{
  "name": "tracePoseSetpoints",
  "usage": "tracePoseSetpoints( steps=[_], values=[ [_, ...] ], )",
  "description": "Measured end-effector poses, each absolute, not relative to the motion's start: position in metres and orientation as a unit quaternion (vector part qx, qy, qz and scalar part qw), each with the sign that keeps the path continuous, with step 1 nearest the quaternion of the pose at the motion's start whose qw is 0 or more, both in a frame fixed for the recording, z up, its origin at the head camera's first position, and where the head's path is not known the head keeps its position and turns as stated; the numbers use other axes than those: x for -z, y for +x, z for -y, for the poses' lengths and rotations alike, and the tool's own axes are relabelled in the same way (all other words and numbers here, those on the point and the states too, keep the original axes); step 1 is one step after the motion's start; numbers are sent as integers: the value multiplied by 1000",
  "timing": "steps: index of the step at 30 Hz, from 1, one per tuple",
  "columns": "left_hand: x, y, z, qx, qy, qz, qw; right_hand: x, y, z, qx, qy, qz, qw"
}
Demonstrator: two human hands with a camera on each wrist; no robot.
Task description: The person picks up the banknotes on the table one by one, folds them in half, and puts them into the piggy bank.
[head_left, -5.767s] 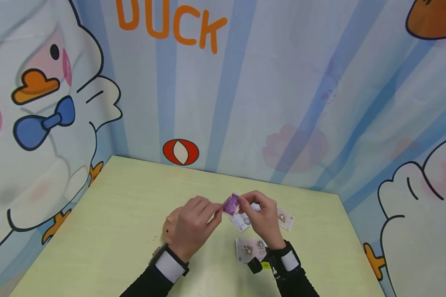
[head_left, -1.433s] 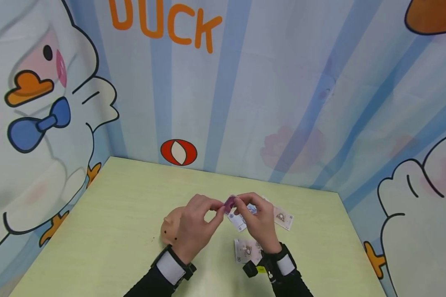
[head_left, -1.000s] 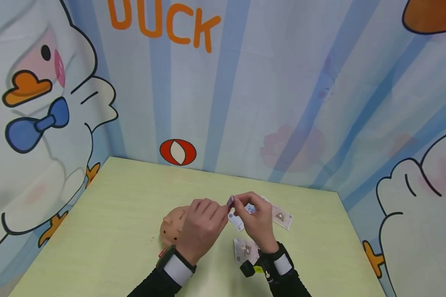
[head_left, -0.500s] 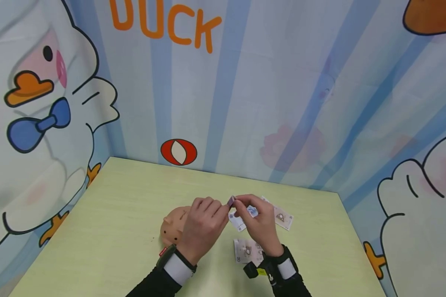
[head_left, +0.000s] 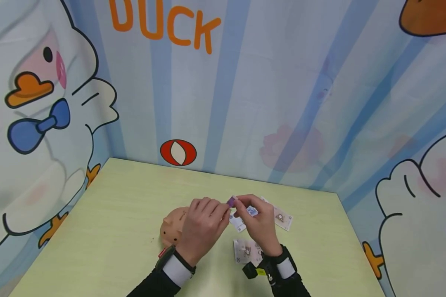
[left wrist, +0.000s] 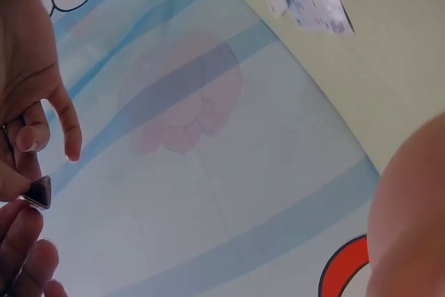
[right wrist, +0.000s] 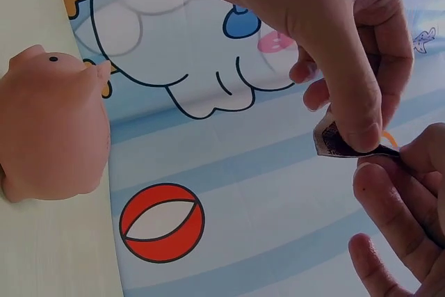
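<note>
Between the two hands is a small folded purple banknote (head_left: pixel 231 201), held up above the table; the left wrist view shows it as a dark little wedge (left wrist: pixel 40 192). My left hand (head_left: pixel 203 227) pinches its left end, back of the hand towards the head camera. The thumb and forefinger of my right hand (head_left: pixel 259 222) pinch the other end. In the right wrist view, my left hand (right wrist: pixel 334 39) reaches down from above with its thumb pressed on the note (right wrist: pixel 334 140), and the right hand's fingers (right wrist: pixel 396 199) meet it from the right.
A pink piggy bank (head_left: pixel 171 227) sits behind the left hand, partly hidden. Pale notes lie under and beside the right hand: a blue-white one (head_left: pixel 238 223), one to the right (head_left: pixel 283 218) and one nearer the front (head_left: pixel 241 251). A patterned cloth (head_left: pixel 245 103) stands behind the table.
The purple note, spread wider between the hands several seconds ago, is now folded much smaller. My left hand has turned and moved right, closer to my right hand. In the last half second little has moved.
</note>
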State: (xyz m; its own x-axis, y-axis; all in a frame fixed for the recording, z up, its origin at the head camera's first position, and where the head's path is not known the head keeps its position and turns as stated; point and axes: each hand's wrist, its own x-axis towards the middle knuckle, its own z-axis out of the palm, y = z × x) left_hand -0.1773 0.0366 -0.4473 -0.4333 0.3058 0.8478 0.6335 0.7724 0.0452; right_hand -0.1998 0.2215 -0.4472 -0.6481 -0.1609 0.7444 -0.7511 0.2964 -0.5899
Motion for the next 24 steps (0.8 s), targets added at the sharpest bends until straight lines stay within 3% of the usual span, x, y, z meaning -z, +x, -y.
tracePoseSetpoints(
  steps=[14, 24],
  values=[
    [435, -182, -32, 411, -261, 804, 341, 445, -198, -222, -507, 339, 740, 285],
    [434, -183, -32, 447, -267, 791, 321, 444, -199, -222, -470, 353, 744, 318]
  ],
)
